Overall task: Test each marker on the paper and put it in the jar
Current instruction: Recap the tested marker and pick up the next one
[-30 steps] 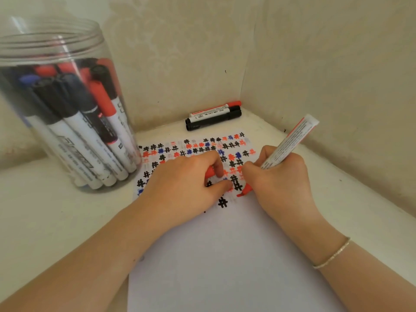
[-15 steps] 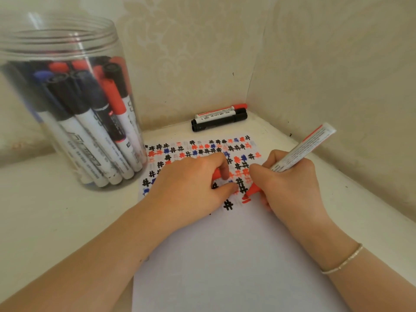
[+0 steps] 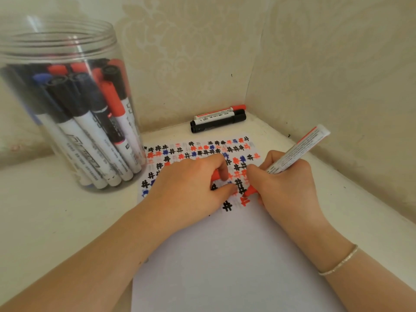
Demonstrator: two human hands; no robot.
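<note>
My right hand (image 3: 286, 185) grips an uncapped red marker (image 3: 297, 152), its tip down on the white paper (image 3: 225, 255) beside a fresh red mark. My left hand (image 3: 191, 190) rests on the paper with fingers curled around the marker's red cap (image 3: 215, 175). The paper's far half is covered in black, red and blue hash marks. A clear plastic jar (image 3: 63, 104) stands at the left, open on top, holding several black, red and blue markers. Three capped markers (image 3: 218, 119) lie by the back wall.
The work surface is a cream shelf (image 3: 56, 210) in a corner, with a wallpapered wall behind and another (image 3: 337, 75) close on the right. A thin bracelet (image 3: 337, 262) circles my right wrist.
The red marker's tip has drawn more strokes, so a red hash mark now shows beside the lowest black one. My left hand has stayed in place on the paper.
</note>
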